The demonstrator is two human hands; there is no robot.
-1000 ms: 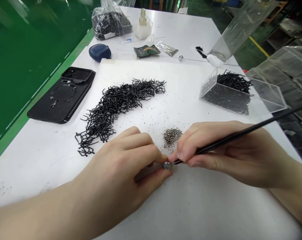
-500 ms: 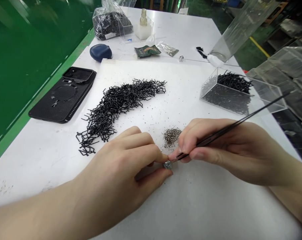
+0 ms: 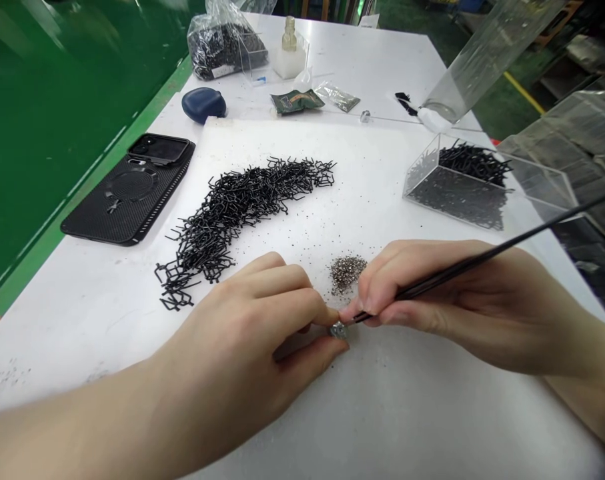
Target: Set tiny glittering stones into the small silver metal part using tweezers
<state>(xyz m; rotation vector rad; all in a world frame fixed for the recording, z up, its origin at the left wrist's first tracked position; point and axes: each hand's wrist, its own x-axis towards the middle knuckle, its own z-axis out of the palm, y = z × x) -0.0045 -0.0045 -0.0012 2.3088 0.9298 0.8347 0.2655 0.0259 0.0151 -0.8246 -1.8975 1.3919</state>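
Between its thumb and index finger, my left hand [image 3: 262,327] pinches a small shiny metal part [image 3: 338,329] just above the white board. My right hand [image 3: 447,300] grips black tweezers [image 3: 492,253], whose tips are close beside the metal part; whether they touch it I cannot tell. Right behind the fingertips lies a small heap of tiny metallic bits [image 3: 347,273]. A long curved pile of bent black pieces [image 3: 247,197] spreads farther back on the board.
A clear tray [image 3: 457,193] of black pieces stands at the right. On the left lies a black phone [image 3: 127,190], near a dark blue rounded object [image 3: 203,105]. Behind are a filled plastic bag [image 3: 222,50], a glass bottle [image 3: 289,40] and a green packet [image 3: 297,101].
The tweezers have tilted slightly, their rear end swinging right, and their tips look closer together. The whole view has shifted a little; my left hand keeps its hold on the metal part.
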